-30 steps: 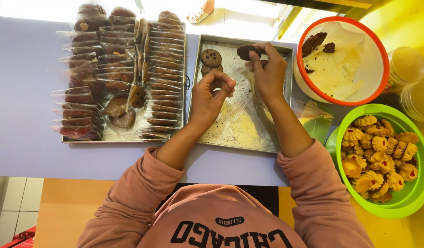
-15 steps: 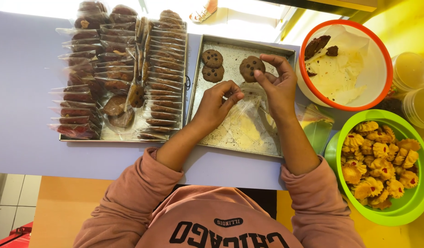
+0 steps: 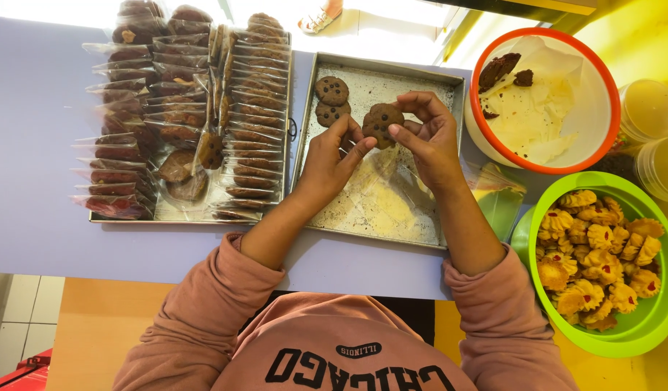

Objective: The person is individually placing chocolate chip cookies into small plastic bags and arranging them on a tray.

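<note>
Cookie (image 3: 381, 122), dark and chip-studded, sits pinched between our left hand (image 3: 332, 161) and right hand (image 3: 429, 137) above the metal tray (image 3: 450, 156), two more lying at ten o'clock; next, we judge, comes steady bagging.

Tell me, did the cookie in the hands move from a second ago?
Yes. The cookie came toward the person, from the metal tray's far edge to above its middle.

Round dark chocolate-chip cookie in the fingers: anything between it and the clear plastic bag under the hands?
Nothing visible. The round dark chocolate-chip cookie is pinched between the left hand and right hand, over the metal baking tray. The clear plastic bag lies just below, with no object between.
</note>
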